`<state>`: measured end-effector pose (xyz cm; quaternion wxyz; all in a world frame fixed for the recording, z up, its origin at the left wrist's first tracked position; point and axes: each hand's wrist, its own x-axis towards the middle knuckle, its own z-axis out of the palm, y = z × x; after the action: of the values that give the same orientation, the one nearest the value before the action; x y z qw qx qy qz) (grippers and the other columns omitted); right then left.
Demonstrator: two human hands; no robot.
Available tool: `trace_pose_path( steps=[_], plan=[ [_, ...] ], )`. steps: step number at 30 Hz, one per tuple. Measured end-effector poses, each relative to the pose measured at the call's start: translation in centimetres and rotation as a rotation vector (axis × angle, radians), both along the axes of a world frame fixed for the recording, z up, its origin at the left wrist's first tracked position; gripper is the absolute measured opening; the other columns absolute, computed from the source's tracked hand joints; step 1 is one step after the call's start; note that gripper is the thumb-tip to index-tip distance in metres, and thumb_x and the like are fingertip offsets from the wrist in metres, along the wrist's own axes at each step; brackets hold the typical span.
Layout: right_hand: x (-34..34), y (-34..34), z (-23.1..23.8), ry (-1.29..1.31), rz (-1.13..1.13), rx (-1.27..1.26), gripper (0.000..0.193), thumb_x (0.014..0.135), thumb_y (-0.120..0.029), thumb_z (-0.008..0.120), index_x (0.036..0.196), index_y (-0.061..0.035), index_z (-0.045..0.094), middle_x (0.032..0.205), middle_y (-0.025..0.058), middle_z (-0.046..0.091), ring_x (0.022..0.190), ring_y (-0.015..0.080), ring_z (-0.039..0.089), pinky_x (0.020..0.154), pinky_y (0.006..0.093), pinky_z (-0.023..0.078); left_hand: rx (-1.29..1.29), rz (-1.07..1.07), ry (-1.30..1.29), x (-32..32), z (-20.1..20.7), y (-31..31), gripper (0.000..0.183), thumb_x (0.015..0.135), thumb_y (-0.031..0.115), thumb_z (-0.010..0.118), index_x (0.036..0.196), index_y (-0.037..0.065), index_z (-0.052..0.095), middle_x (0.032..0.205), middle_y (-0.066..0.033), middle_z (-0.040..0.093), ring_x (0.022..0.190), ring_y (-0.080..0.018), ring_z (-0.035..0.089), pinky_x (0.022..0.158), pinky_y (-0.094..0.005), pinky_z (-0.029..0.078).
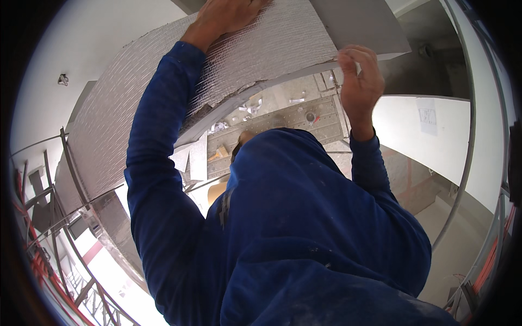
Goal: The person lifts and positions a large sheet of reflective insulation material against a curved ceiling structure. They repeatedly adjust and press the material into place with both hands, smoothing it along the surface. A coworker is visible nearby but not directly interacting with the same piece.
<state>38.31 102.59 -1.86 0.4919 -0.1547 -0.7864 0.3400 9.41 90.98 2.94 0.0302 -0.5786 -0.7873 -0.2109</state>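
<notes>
Left hand: my left hand (225, 13) lies flat, palm down, on the foil-faced insulation sheet (163, 81), near the top edge of the view; the fingers look spread and pressed to the surface, not curled round anything.
Right hand: my right hand (360, 76) is raised at the sheet's right-hand edge, fingers (348, 58) bent and pinched together on that edge where the silver facing meets the pale board (364, 24).
Foil-faced insulation sheet: silver, with a fine ribbed or mesh pattern (it catches the light in streaks); it runs from the upper right down to the far left of the view and curves along its lower border.
Lower border of sheet: ragged in one place, with a torn flap (201, 111) hanging just below my left forearm.
Pale board: smooth and grey-white, lying against the sheet's upper right end and touching it.
Sleeves: both my arms are in a dark blue long-sleeved top (304, 228), which fills the lower middle of the view and bears a few light specks.
Perforated metal platform: a grey platform (296, 122) with rows of small holes, seen between my arms.
Scraps: curled bits of silver foil (250, 107) lie scattered on the platform.
Scaffold tubes: grey metal tubes (70, 168) at the left, more at the right rim.
Walls: plain white wall (429, 141) on the right.
</notes>
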Motion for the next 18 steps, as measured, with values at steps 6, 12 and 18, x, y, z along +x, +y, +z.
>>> trace_pose_path(
  steps=[6,12,18],
  plan=[
    [2.4,0.9,0.5,0.118,-0.051,-0.361,0.007,0.099,-0.006,0.077,0.099,0.0001,0.073,0.094,0.0034,0.074,0.084,0.0094,0.064,0.075,0.0233,0.051,0.064,-0.054,0.025,-0.2,-0.3,0.1,0.049,0.108,0.042,0.050,0.126,0.001,0.069,0.120,-0.0236,0.074,0.114,-0.0423,0.069,0.101,-0.0526,0.052],
    [4.8,1.6,1.0,0.122,-0.102,-0.455,0.007,0.098,-0.005,0.077,0.101,0.0010,0.075,0.087,0.0019,0.073,0.078,0.0069,0.062,0.071,0.0214,0.050,0.005,0.010,-0.025,0.4,0.3,0.2,0.048,0.108,0.042,0.051,0.124,0.001,0.071,0.120,-0.0233,0.074,0.114,-0.0422,0.069,0.100,-0.0519,0.053],
    [6.0,0.4,1.3,-0.165,-0.065,-0.380,0.008,0.095,0.000,0.077,0.102,0.0007,0.076,0.087,0.0061,0.076,0.078,0.0091,0.067,0.071,0.0234,0.052,-0.005,-0.130,0.195,-1.1,-1.1,-0.1,0.044,0.110,0.039,0.050,0.128,0.003,0.068,0.127,-0.0211,0.072,0.115,-0.0414,0.069,0.098,-0.0523,0.054]
  ],
)
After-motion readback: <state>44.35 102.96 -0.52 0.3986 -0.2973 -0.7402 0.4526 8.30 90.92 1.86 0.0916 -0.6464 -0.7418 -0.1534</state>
